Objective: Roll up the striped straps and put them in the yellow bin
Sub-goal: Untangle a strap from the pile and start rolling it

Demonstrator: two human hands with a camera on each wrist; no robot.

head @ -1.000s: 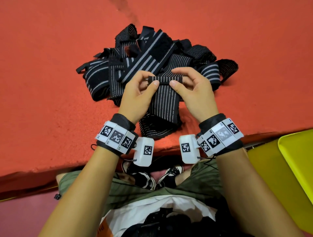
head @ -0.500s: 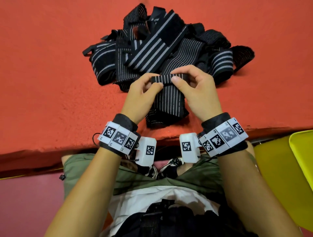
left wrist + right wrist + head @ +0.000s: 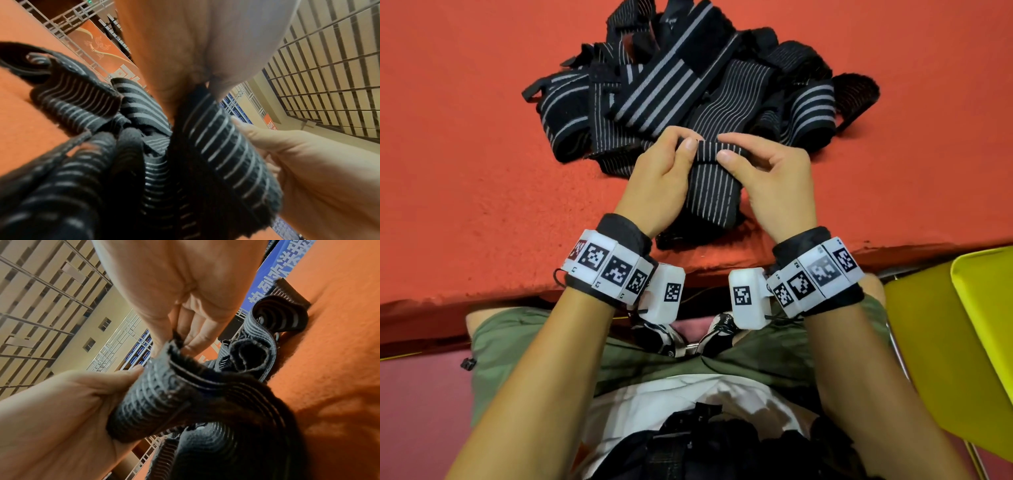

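A black strap with thin grey stripes [image 3: 710, 186] hangs between my hands, its top end turned over into a small roll [image 3: 714, 150]. My left hand [image 3: 681, 149] pinches the roll's left end and my right hand [image 3: 729, 150] pinches its right end. The strap's tail runs down to the red table's front edge. In the left wrist view the strap [image 3: 222, 146] is pinched at its top, and the right wrist view shows the rolled end [image 3: 156, 391] close up. A yellow bin [image 3: 983, 308] stands low at the right.
A heap of loose black striped straps [image 3: 688, 92] lies on the red felt table [image 3: 482, 171] just beyond my hands. The table's front edge runs right under my wrists. My lap and shoes are below it.
Both hands have turned the strap's top end over, so the roll has grown thicker. The hanging tail has become shorter.
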